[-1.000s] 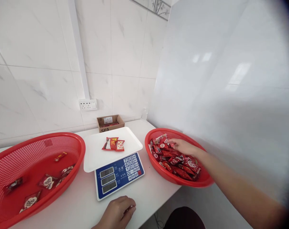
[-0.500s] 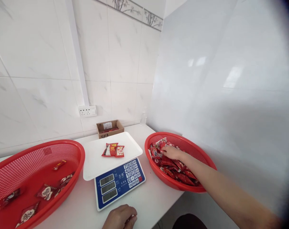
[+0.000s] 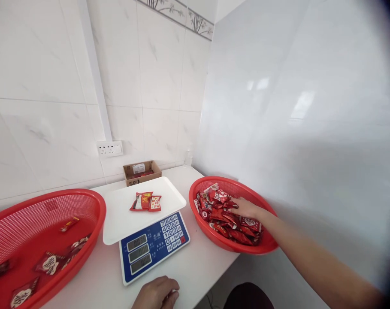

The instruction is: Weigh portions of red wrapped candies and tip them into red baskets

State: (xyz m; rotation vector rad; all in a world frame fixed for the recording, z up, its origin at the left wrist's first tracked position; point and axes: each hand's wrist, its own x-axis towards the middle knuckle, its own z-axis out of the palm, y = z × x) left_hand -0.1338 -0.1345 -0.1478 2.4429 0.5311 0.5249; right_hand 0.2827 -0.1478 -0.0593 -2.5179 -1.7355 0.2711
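My right hand [image 3: 246, 209] reaches into the right red basket [image 3: 195, 206], its fingers among red snack packets [image 3: 225, 216]; the fingertips are partly hidden, so its grip is unclear. My left hand [image 3: 159, 292] rests curled at the table's front edge, below the scale [image 3: 154, 249], with its fingers pressed together and nothing visible in them. Two red packets, a larger one [image 3: 141, 201] and a smaller one [image 3: 155, 203], lie side by side on the white weighing tray [image 3: 117, 223].
The left red basket [image 3: 98, 214] holds several scattered packets [image 3: 49, 264]. Behind the tray stands a small cardboard box [image 3: 145, 178] against the tiled wall, below a wall socket [image 3: 110, 148]. A dark rounded object [image 3: 248, 296] shows below the table [image 3: 195, 266].
My right hand has moved rightward and deeper across the packets, leaving the basket's left part uncovered. The whole view has shifted slightly. My left hand keeps its curled pose.
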